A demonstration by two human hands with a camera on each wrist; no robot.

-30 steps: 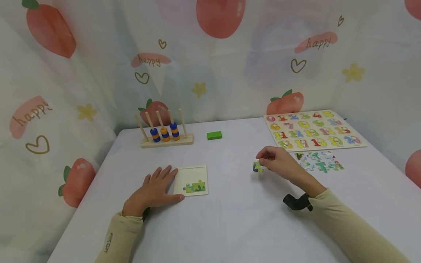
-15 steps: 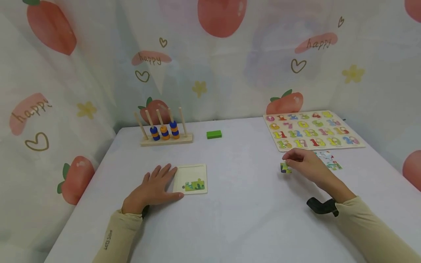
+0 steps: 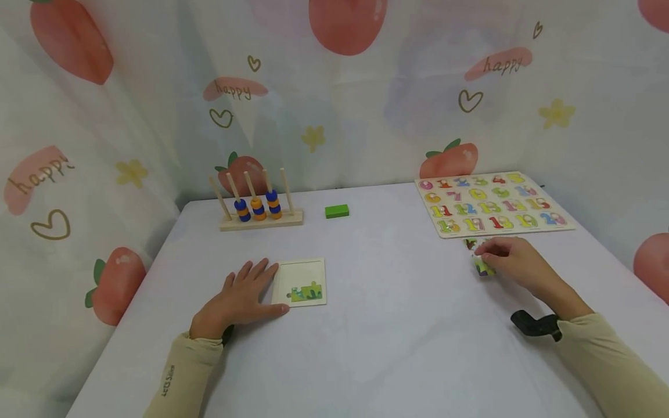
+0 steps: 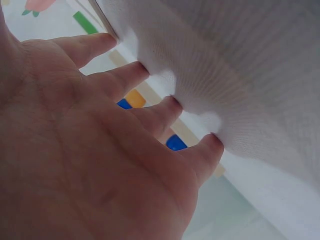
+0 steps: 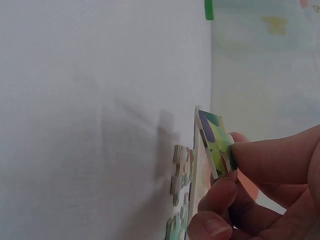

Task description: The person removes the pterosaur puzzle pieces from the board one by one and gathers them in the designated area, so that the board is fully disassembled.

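My left hand (image 3: 236,301) lies spread at the left edge of a small cream puzzle tray (image 3: 299,268), its index finger and thumb touching the frame. Two joined green puzzle pieces (image 3: 306,292) lie along the tray's lower side. At the right, my right hand (image 3: 518,264) pinches a green puzzle piece (image 3: 484,267) between thumb and fingers. In the right wrist view that puzzle piece (image 5: 215,142) is held tilted above the table. Loose puzzle pieces (image 3: 473,243) lie just behind, mostly hidden by the right hand in the head view; their edges show in the right wrist view.
A number board (image 3: 491,203) with coloured digits lies at the back right. Toward the back left stands a wooden peg stand (image 3: 261,220) with blue and orange rings. A green block (image 3: 337,211) sits near the back middle. A patterned curtain hangs behind the white table.
My right hand has moved right with the pinched puzzle piece, to the loose pieces in front of the number board. The left hand has stayed at the tray.
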